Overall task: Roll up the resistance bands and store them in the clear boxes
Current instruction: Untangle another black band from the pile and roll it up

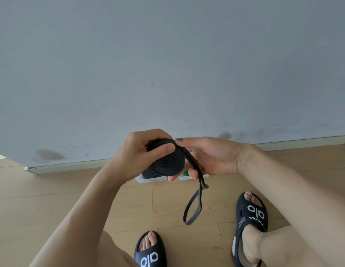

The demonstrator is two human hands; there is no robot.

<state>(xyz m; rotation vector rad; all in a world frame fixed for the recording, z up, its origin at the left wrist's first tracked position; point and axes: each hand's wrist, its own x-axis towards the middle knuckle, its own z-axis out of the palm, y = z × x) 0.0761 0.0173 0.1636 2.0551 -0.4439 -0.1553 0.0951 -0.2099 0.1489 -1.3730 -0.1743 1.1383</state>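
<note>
Above the wooden floor (52,199) and clear boxes (146,179), the black resistance band (166,162) is a flat coil facing the camera, its loose tail hanging straight down. The left hand (140,151) pinches the coil's top; the right hand (208,158) cups beside it, fingers curled on the tail.

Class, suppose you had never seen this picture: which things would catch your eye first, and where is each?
At centre, the left hand and right hand hold a black resistance band coiled into a roll, its loose loop dangling below. Black slides sit on the wooden floor at the bottom. Clear boxes peek out behind the hands.
</note>
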